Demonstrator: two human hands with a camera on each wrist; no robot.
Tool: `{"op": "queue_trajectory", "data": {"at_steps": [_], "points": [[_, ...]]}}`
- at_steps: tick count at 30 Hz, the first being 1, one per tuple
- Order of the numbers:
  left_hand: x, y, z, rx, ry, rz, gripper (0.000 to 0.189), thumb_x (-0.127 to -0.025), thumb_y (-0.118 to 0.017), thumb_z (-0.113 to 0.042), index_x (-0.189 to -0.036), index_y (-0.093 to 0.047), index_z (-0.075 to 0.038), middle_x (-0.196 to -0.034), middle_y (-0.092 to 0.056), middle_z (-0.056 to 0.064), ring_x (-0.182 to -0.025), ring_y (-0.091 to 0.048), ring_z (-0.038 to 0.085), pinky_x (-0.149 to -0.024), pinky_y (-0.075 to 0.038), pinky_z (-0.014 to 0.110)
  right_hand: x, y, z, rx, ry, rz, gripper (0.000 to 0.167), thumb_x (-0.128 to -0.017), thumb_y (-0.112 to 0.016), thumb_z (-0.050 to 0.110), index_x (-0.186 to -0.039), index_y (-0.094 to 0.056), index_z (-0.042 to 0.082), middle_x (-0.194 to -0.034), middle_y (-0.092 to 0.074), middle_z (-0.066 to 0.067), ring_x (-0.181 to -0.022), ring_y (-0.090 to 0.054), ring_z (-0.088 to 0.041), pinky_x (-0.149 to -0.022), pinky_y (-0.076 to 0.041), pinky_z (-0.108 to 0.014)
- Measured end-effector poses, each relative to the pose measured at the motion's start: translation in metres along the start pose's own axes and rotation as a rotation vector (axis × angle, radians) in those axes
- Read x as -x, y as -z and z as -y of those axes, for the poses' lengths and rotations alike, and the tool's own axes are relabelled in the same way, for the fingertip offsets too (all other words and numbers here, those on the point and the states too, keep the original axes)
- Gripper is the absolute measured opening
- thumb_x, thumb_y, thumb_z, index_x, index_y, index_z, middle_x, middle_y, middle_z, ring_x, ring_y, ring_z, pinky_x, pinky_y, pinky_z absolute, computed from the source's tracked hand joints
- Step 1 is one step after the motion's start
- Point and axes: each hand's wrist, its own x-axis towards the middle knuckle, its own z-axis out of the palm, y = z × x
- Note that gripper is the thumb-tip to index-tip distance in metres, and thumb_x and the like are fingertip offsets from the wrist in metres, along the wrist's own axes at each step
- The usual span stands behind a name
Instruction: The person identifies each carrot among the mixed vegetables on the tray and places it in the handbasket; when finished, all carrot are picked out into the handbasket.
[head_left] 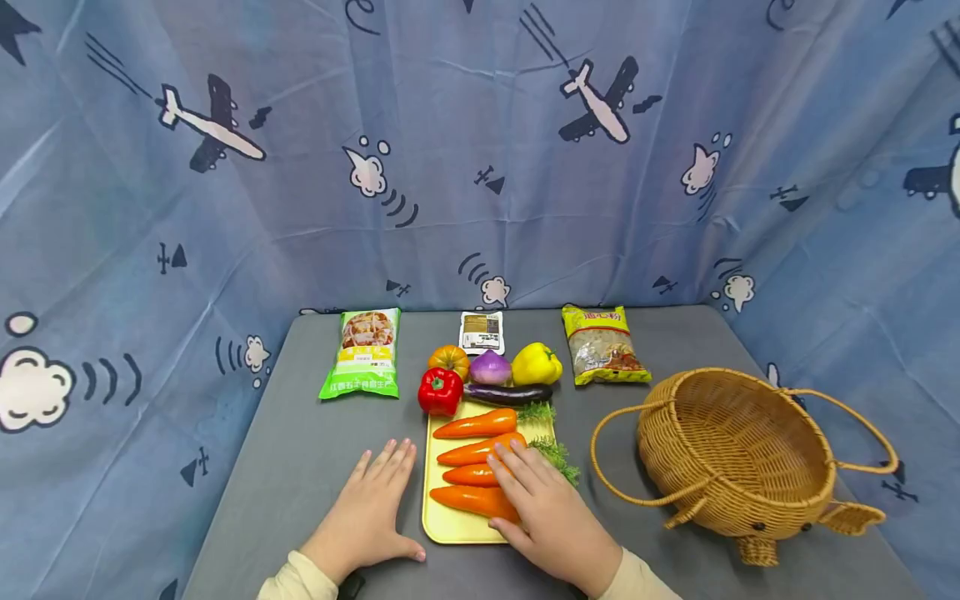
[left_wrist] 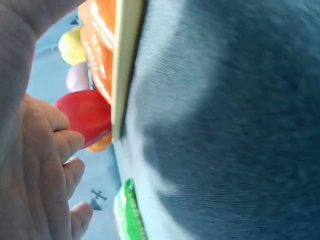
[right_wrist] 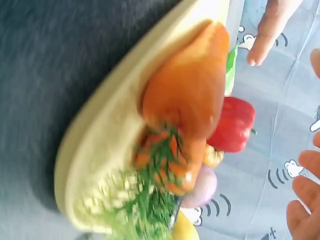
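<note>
– Starting from the head view, where are the carrots (head_left: 468,476)?
– Four lie crosswise on the yellow tray (head_left: 442,531), tips left, probably lined up so the leafy ends sit together. The right hand (head_left: 558,521) is over their thick ends, fingers extended; the left hand (head_left: 367,517) is spread beside the tray, probably to keep that side free.
– What crowds them?
– The red pepper (head_left: 440,392) and eggplant (head_left: 510,395) block the far edge, with the pumpkin (head_left: 450,360), onion (head_left: 491,368) and yellow pepper (head_left: 537,364) behind. The wicker basket (head_left: 656,433) stands to the right, one handle looping towards the tray.
– And the left wrist view?
– Fingers apart, pinching nothing, tray rim nearby.
– The right wrist view?
– Fingers slightly bent, gripping no carrot; whether the palm touches one, I cannot tell. Leaves partly cover the carrots.
</note>
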Motion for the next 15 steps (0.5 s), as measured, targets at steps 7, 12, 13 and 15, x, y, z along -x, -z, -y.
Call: {"op": "queue_trajectory", "data": {"at_steps": [7, 12, 13, 15], "points": [[-0.005, -0.011, 0.004, 0.044, 0.013, 0.048, 0.138, -0.069, -0.088, -0.075, -0.166, -0.031, 0.002, -0.171, -0.031, 0.019, -0.158, -0.027, 0.039, -0.126, -0.024, 0.062, 0.001, -0.015, 0.000, -0.057, -0.030, 0.002, 0.060, -0.091, -0.088, 0.031, -0.143, -0.068, 0.008, -0.143, -0.066, -0.008, -0.131, -0.063, -0.027, -0.105, -0.055, -0.049], [-0.008, -0.015, 0.000, 0.129, 0.018, 0.090, 0.133, -0.073, -0.086, -0.074, -0.167, -0.030, 0.002, -0.172, -0.029, 0.018, -0.159, -0.025, 0.039, -0.125, -0.024, 0.062, 0.005, -0.026, -0.005, -0.054, -0.041, -0.006, 0.047, -0.090, -0.088, 0.024, -0.133, -0.075, 0.009, -0.127, -0.071, -0.003, -0.114, -0.068, -0.021, -0.095, -0.059, -0.045], [-0.009, -0.016, -0.001, 0.134, 0.021, 0.095, 0.133, -0.073, -0.086, -0.074, -0.167, -0.029, 0.001, -0.172, -0.029, 0.018, -0.159, -0.025, 0.038, -0.125, -0.024, 0.062, 0.006, -0.028, -0.006, -0.052, -0.039, -0.006, 0.046, -0.090, -0.088, 0.024, -0.131, -0.076, 0.009, -0.125, -0.071, -0.003, -0.113, -0.068, -0.021, -0.095, -0.059, -0.045], [-0.010, -0.017, -0.003, 0.134, 0.025, 0.100, 0.132, -0.074, -0.086, -0.073, -0.168, -0.029, 0.000, -0.173, -0.029, 0.017, -0.159, -0.025, 0.038, -0.126, -0.024, 0.061, 0.008, -0.031, -0.008, -0.046, -0.035, -0.005, 0.045, -0.088, -0.089, 0.024, -0.129, -0.077, 0.010, -0.123, -0.072, -0.002, -0.110, -0.069, -0.020, -0.093, -0.059, -0.045]]}}
